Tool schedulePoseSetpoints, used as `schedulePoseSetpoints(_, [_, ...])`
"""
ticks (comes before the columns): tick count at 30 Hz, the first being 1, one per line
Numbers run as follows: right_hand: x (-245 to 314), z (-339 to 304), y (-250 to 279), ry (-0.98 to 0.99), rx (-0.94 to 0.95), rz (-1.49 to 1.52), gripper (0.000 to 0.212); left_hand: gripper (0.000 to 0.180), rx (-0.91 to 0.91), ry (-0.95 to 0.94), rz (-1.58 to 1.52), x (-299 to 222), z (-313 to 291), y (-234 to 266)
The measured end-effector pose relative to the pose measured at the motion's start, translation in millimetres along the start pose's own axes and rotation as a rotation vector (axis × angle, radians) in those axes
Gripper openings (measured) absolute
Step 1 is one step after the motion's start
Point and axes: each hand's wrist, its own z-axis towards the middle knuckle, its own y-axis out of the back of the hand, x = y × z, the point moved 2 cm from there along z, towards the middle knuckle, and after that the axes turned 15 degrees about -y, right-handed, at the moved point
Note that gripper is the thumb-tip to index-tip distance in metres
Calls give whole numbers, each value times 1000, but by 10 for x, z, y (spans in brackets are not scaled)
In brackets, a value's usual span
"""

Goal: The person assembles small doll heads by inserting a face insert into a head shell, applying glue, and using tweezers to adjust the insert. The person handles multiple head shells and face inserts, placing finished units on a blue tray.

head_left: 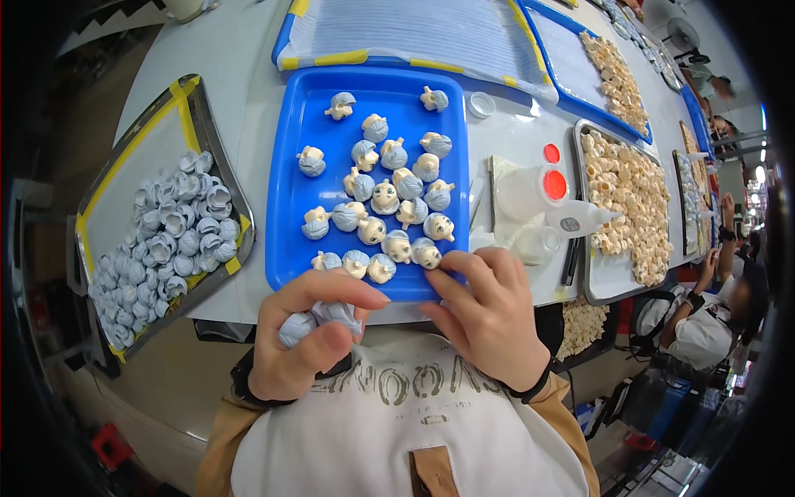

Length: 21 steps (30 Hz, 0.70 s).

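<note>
My left hand (300, 335) is closed around a few light blue doll hair pieces (334, 315), its thumb and forefinger apart at the tip. At the tray's front edge, the fingertips of my right hand (489, 319) are against a small doll head (426, 253) with blue hair; its thumb is spread away from the fingers. Several similar doll heads (384, 197) lie in the blue tray (286, 207), some face up, others turned to show hair or the pale neck side.
On the left, a metal tray (195, 108) holds a pile of blue hair shells (170, 224). To the right are squeeze bottles (530, 190), a red cap (551, 152) and a metal tray (590, 277) of cream-coloured pieces (625, 199). Behind lies a paper-lined tray (406, 33). A person (704, 323) sits at far right.
</note>
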Motion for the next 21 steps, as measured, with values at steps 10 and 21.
schedulePoseSetpoints(10, [-1799, -939, 1167, -834, -532, -225, 33, 37, -19, 148, -99, 31, -11, -68])
schedulePoseSetpoints(21, [-2473, -1156, 945, -861, -423, -300, 23, 41, 49, 148, -23, 46, 26, -63])
